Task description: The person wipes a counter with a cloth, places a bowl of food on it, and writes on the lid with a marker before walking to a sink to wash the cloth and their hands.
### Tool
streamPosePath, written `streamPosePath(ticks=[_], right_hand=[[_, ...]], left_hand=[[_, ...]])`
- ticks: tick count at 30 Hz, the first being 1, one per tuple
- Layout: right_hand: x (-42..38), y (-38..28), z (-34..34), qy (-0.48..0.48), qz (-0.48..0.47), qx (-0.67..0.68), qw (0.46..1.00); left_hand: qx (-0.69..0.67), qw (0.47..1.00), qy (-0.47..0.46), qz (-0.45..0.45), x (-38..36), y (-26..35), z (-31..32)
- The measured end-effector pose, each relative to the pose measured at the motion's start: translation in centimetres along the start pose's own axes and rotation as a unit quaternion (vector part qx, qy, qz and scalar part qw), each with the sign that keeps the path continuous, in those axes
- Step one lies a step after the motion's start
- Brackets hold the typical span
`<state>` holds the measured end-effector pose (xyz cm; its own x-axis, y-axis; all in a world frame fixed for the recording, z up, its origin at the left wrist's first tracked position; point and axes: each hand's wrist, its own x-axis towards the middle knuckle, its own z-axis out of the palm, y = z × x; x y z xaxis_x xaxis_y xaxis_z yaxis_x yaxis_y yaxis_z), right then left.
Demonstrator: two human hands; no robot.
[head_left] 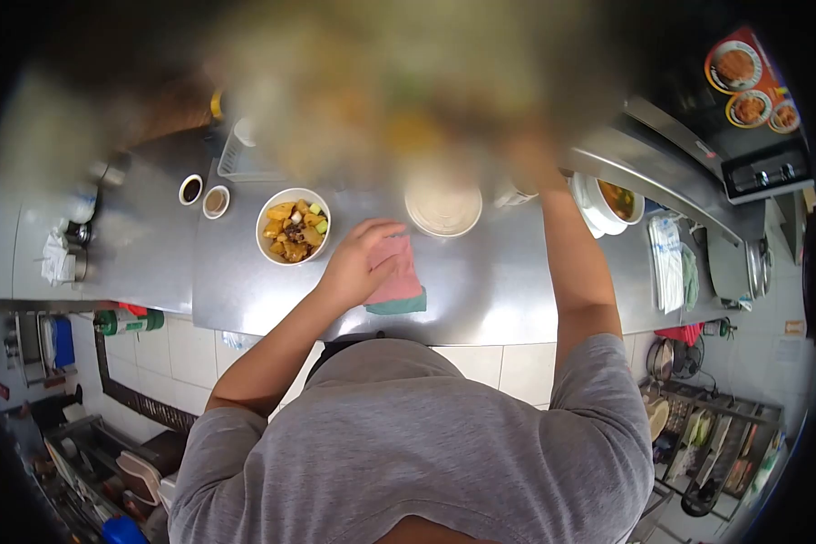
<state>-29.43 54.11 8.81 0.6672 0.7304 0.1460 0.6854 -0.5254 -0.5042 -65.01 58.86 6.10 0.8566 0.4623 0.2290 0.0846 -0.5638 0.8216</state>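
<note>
My left hand [358,263] is on a folded pink and green cloth [399,281] near the counter's front edge, its fingers and thumb around the cloth's left side. My right arm reaches forward, and my right hand [524,159] is lost in a blur at the top, so its fingers do not show. Left of the cloth stands a white bowl of chunky food in brown sauce [295,227]. Beyond the cloth is a round white lidded container [444,207]. A white cup [517,197] is partly visible beside my right forearm.
Two small sauce cups [190,189] and a plastic basket [245,163] are at the left. On the right are a bowl of soup [619,199], white plastic bags [665,263] and a metal rail [662,195]. A large blur covers the top middle.
</note>
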Motion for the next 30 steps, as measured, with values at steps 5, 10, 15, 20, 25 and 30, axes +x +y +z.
streamPosePath(ticks=[5, 10, 15, 20, 25, 30], right_hand=[[4.0, 5.0, 7.4, -0.060, 0.033, -0.107, 0.992], [-1.8, 0.0, 2.9, 0.083, -0.081, -0.031, 0.993], [-18.8, -11.1, 7.6, -0.112, -0.218, 0.180, 0.953], [-23.9, -10.2, 19.8, -0.014, -0.322, -0.087, 0.943], [-15.4, -16.2, 19.5, 0.052, -0.204, 0.188, 0.959], [-14.3, -24.4, 18.0, -0.193, -0.242, 0.023, 0.951]], left_hand=[[0.014, 0.995, -0.014, -0.096, -3.6, -1.2, -0.7], [0.039, 0.971, 0.142, -0.189, -8.5, -2.6, -3.3], [0.064, 0.889, 0.356, -0.282, -10.8, -11.5, -8.0], [0.189, 0.932, 0.196, -0.238, -5.7, -15.5, -10.9], [0.163, 0.960, 0.053, -0.220, -3.3, -12.0, -12.5], [0.223, 0.963, -0.003, -0.149, -4.2, -13.1, -11.5]])
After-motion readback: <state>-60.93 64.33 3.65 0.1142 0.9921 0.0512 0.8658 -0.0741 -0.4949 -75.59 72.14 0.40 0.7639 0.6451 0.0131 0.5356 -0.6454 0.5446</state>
